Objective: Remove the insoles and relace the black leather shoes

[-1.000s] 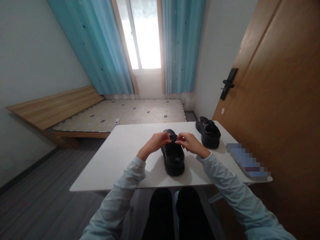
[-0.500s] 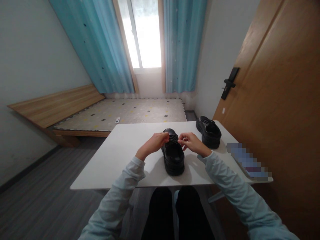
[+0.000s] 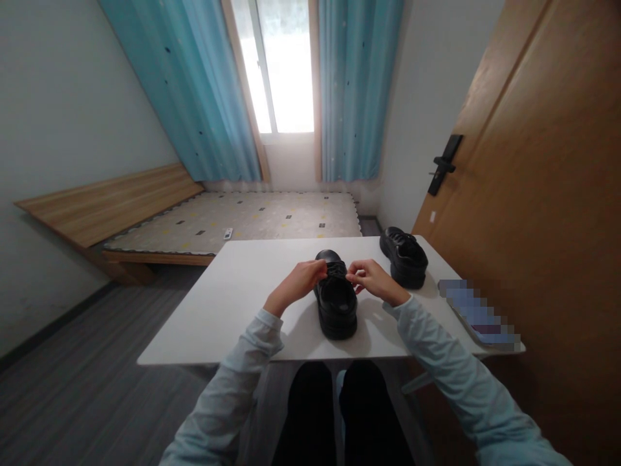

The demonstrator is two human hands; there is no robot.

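Observation:
A black lace-up shoe stands upright on the white table, its toe pointing away from me. My left hand is closed at the left side of the laces, fingertips pinched together. On the other side, my right hand pinches at the right edge of the same laces. The lace ends between the fingers are too thin and dark to make out clearly. A second black shoe rests at the table's far right, beyond my right hand, with neither hand touching it.
A blurred-out bluish flat item lies along the table's right edge. Close by on the right is a wooden door with a black handle. Behind the table is a low bed with a white remote on it.
Both hands stay at the laces in nearly the same pinching pose, with only a very slight shift. The shoes have not moved on the table; the view has shifted slightly.

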